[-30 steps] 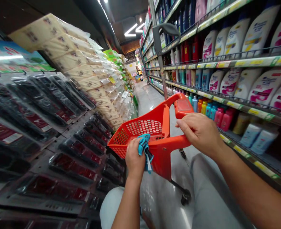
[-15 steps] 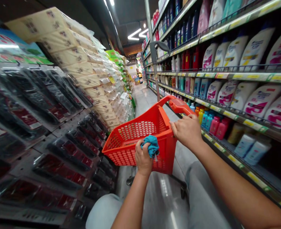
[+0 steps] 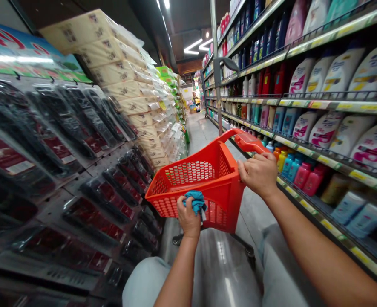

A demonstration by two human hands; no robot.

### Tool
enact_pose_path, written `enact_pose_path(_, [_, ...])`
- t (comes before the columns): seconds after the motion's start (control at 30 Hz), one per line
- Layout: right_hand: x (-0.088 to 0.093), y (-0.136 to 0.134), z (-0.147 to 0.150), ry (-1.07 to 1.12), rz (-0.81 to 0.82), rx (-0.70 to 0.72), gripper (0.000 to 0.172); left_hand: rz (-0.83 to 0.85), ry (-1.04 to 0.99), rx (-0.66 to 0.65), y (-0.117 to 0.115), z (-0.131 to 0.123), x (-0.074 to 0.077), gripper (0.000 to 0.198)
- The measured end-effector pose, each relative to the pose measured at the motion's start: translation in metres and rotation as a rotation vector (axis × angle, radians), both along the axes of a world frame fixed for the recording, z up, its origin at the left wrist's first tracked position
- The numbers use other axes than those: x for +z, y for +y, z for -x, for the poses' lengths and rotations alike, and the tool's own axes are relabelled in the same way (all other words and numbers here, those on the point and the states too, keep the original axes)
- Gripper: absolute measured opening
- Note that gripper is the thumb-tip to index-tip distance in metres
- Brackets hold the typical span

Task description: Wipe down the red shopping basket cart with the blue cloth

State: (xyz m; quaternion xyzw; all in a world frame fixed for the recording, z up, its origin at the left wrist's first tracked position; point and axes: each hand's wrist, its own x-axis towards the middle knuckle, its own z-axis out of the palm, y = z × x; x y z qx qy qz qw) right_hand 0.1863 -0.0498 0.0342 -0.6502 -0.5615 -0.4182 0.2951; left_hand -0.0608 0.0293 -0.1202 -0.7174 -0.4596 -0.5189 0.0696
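Note:
A red plastic shopping cart (image 3: 222, 183) with perforated sides stands tilted across the middle of the view. My right hand (image 3: 259, 175) is wrapped around its handle at the near right end. In my left hand (image 3: 188, 217) is a crumpled blue cloth (image 3: 195, 201), pressed against or just by the outer side of the basket, below the rim. Part of the cloth hides behind my fingers. The part of the basket's inside that shows holds nothing.
Shelves of shampoo bottles (image 3: 333, 132) line the right side. Hanging packs of dark packaged goods (image 3: 111, 194) fill the left rack, close to the cart. Stacked cream tissue packs (image 3: 124, 76) rise behind it. The grey aisle floor (image 3: 204, 132) runs ahead; a metal post (image 3: 214, 38) stands right of centre.
My left hand has slid the blue cloth left and slightly down along the cart's side. My right hand keeps its hold on the handle. The whole scene has shifted a little to the right.

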Motion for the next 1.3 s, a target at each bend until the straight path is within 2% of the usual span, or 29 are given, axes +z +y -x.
enact_pose_path(0.1, [-0.002,0.004,-0.001,-0.003,-0.015,0.002,0.051,0.037,-0.059,0.024,-0.003,0.003,-0.005,0.038])
enact_pose_path(0.23, [-0.005,0.009,-0.004,-0.018,-0.026,0.009,0.049,0.090,0.043,-0.185,-0.021,-0.027,-0.018,0.042])
enact_pose_path(0.3, [-0.005,0.010,-0.005,-0.020,-0.019,0.026,0.049,0.110,0.023,-0.210,-0.023,-0.029,-0.023,0.041])
enact_pose_path(0.5, [-0.007,0.015,-0.007,-0.016,-0.017,0.034,0.048,0.184,-0.320,0.092,0.000,0.009,-0.024,0.032])
enact_pose_path(0.57, [-0.008,0.019,-0.007,0.004,-0.017,0.027,0.047,0.219,-0.332,0.090,-0.001,0.006,-0.024,0.029])
enact_pose_path(0.67, [-0.008,0.024,-0.010,0.024,0.003,0.036,0.047,0.269,-0.265,-0.018,-0.009,-0.004,-0.025,0.025])
enact_pose_path(0.73, [-0.008,0.027,-0.011,0.031,0.018,0.053,0.047,0.284,-0.274,-0.024,-0.008,0.001,-0.025,0.023])
enact_pose_path(0.93, [-0.006,0.030,-0.010,0.055,0.027,0.065,0.048,0.269,-0.517,0.267,0.021,0.049,-0.019,0.021])
enact_pose_path(1.0, [-0.007,0.031,-0.009,0.056,0.019,0.057,0.048,0.278,-0.506,0.235,0.022,0.049,-0.020,0.024])
enact_pose_path(1.13, [-0.009,0.033,-0.009,0.048,0.012,0.041,0.048,0.311,-0.424,0.055,0.015,0.043,-0.023,0.023])
enact_pose_path(1.2, [-0.009,0.034,-0.009,0.043,0.013,0.043,0.048,0.307,-0.449,0.048,0.020,0.053,-0.021,0.020])
enact_pose_path(1.3, [-0.010,0.033,-0.009,0.052,0.018,0.047,0.048,0.285,-0.548,0.117,0.038,0.077,-0.015,0.019])
